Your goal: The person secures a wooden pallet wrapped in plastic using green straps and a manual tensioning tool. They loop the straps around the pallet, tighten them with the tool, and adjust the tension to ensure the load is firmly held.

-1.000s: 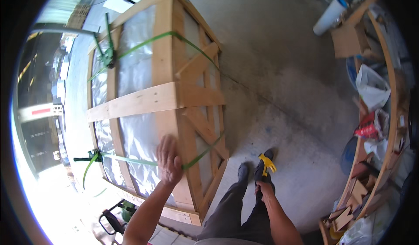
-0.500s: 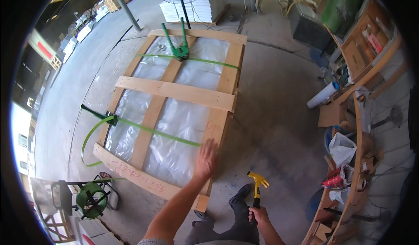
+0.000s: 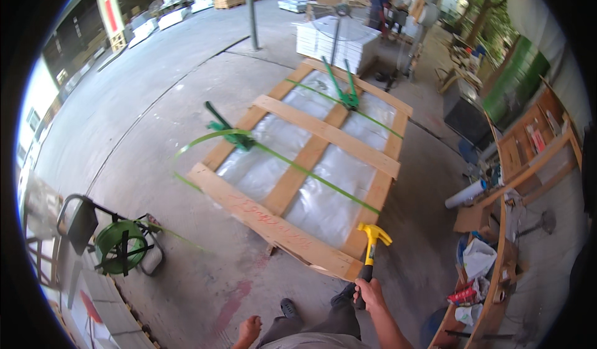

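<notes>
My right hand (image 3: 371, 294) grips the black handle of a claw hammer (image 3: 372, 240), its yellow head up beside the near right corner of a wooden crate (image 3: 323, 141). My left hand (image 3: 250, 331) hangs low in front of my body, fingers curled in, apart from the crate. Clear plastic film shows between the crate's slats. Two green straps cross it: a near strap (image 3: 311, 174) and a far strap (image 3: 298, 86). A green strapping tool (image 3: 239, 137) sits on the left end of the near one; another strapping tool (image 3: 349, 99) with two long handles stands on the far one.
A strap reel on a cart (image 3: 121, 246) stands at the left. Wooden shelves (image 3: 497, 249) with boxes and bags line the right. Behind the crate are a white stack (image 3: 336, 41), a fan and a grey post (image 3: 251, 13). Two people (image 3: 379, 7) stand farther back.
My left hand has come off the crate's right slat and drawn back toward my body, its fingers curling. The hammer has risen to the crate's near corner. The view has swung left.
</notes>
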Action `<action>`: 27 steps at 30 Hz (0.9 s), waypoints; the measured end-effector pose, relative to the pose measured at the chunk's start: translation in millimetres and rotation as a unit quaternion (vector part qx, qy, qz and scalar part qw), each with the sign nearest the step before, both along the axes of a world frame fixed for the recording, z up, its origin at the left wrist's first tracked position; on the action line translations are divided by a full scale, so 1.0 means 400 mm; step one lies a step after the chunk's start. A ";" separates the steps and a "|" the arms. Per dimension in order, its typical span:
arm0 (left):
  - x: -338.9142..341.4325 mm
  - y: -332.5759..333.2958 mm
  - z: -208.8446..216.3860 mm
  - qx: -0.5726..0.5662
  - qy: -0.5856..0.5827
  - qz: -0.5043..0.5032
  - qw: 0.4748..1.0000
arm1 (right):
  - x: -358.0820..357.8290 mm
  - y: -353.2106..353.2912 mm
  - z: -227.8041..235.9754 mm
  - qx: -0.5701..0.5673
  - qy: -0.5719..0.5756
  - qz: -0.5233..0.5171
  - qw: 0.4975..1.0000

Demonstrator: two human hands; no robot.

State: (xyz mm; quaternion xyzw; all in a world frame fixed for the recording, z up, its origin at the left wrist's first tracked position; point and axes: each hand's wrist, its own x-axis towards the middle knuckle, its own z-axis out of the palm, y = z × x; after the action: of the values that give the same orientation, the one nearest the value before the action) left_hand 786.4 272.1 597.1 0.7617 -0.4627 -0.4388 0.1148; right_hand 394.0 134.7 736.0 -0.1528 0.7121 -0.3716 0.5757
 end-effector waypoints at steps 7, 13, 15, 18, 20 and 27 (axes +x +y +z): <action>0.339 0.175 -0.086 0.063 -0.062 0.226 0.970 | 0.111 -0.040 -0.111 0.025 0.026 -0.050 0.998; 0.350 0.169 -0.135 0.133 0.055 0.300 0.943 | 0.174 -0.075 -0.060 0.060 0.005 -0.059 0.996; 0.341 0.129 -0.150 0.148 0.072 0.284 0.944 | 0.193 -0.093 -0.084 0.063 -0.009 -0.086 0.994; 0.357 0.026 -0.161 0.156 0.085 0.256 0.950 | 0.229 -0.136 -0.117 0.077 -0.030 -0.127 0.989; 0.390 -0.058 -0.155 0.152 0.074 0.220 0.961 | 0.228 -0.168 -0.174 0.082 -0.107 -0.147 0.980; 0.629 -0.302 -0.056 0.122 0.064 0.273 0.952 | 0.413 -0.457 -0.175 0.076 -0.133 -0.151 0.977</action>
State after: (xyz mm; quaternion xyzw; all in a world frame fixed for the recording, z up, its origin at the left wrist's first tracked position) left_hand 1037.8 151.2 574.8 0.8374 -0.1716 -0.4917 0.1659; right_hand 559.1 -48.0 666.1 0.0511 0.6703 -0.4161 0.6123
